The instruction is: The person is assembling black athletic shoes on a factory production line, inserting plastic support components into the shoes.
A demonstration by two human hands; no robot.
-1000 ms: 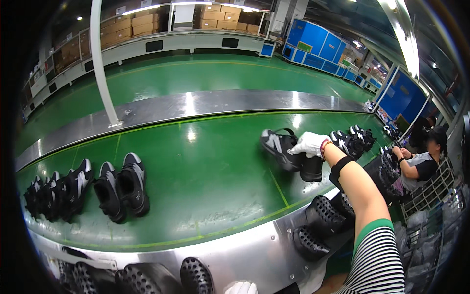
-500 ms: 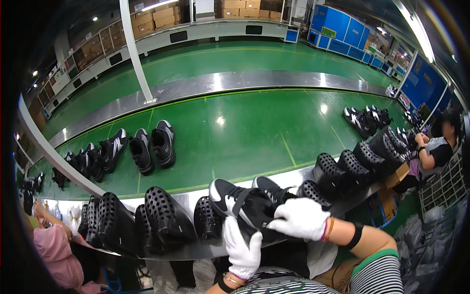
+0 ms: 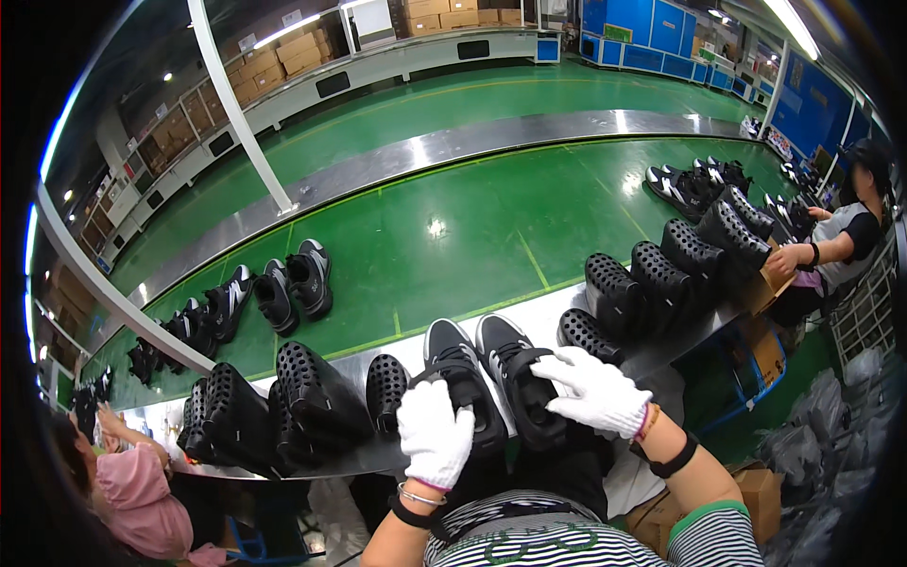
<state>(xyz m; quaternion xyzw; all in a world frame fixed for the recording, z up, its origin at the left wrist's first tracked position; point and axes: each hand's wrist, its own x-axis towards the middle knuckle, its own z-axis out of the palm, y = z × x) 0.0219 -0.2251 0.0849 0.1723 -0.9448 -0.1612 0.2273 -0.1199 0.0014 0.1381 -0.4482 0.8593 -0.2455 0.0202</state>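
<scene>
Two black sneakers with white-edged soles stand side by side in front of me, toes pointing away. My left hand (image 3: pixel 436 433), in a white knit glove, is at the outer side of the left sneaker (image 3: pixel 455 354), fingers curled by its strap and thumb near the heel. My right hand (image 3: pixel 600 392), gloved the same way, has its fingers at the strap and collar of the right sneaker (image 3: pixel 510 345). Both straps cross the tops of the shoes. My fingertips are partly hidden.
Black perforated shoe-shaped forms (image 3: pixel 321 392) stand along the metal ledge (image 3: pixel 354 458) on both sides. More sneakers (image 3: pixel 307 279) sit on the green surface (image 3: pixel 444 255). A pink-sleeved person (image 3: pixel 137 491) is at left, another person (image 3: pixel 846 231) at right by a cardboard box (image 3: pixel 770 288).
The two sneakers, tilted and askew before, now stand straight next to each other. My left hand has moved up to the left sneaker; my right hand has shifted to the right sneaker's strap.
</scene>
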